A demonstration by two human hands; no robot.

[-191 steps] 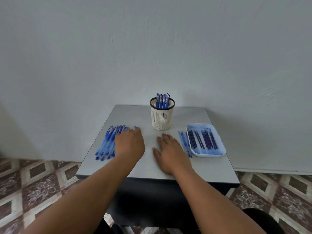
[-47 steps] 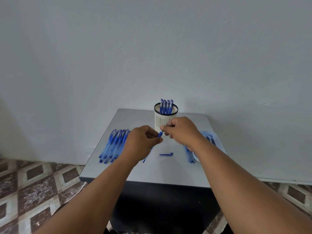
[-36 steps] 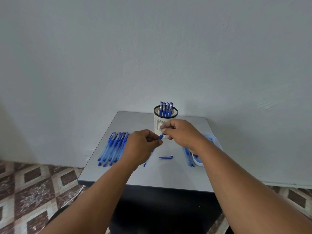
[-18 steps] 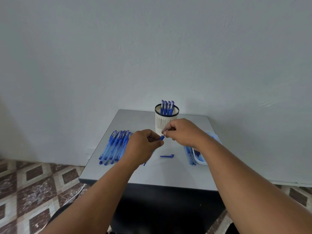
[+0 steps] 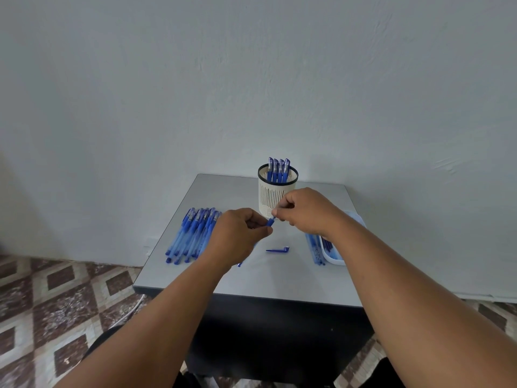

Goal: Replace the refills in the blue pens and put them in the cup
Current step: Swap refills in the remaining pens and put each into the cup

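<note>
My left hand point(image 5: 239, 238) grips a blue pen point(image 5: 269, 222) above the table's middle, its lower end poking out under the wrist. My right hand point(image 5: 306, 211) pinches the pen's upper tip, right in front of the white slotted cup point(image 5: 277, 193), which holds several blue pens point(image 5: 278, 169). A blue pen cap point(image 5: 277, 250) lies loose on the table below the hands. A row of several blue pens point(image 5: 193, 236) lies at the left.
A white tray point(image 5: 337, 254) with refills sits at the right, partly hidden by my right forearm, and a few refills point(image 5: 314, 249) lie beside it. The small grey table point(image 5: 279, 284) stands against a pale wall, with patterned floor tiles around it.
Both hands picked a pen from the table and brought it up in front of the cup; its cap now lies on the table. In the last second they barely moved.
</note>
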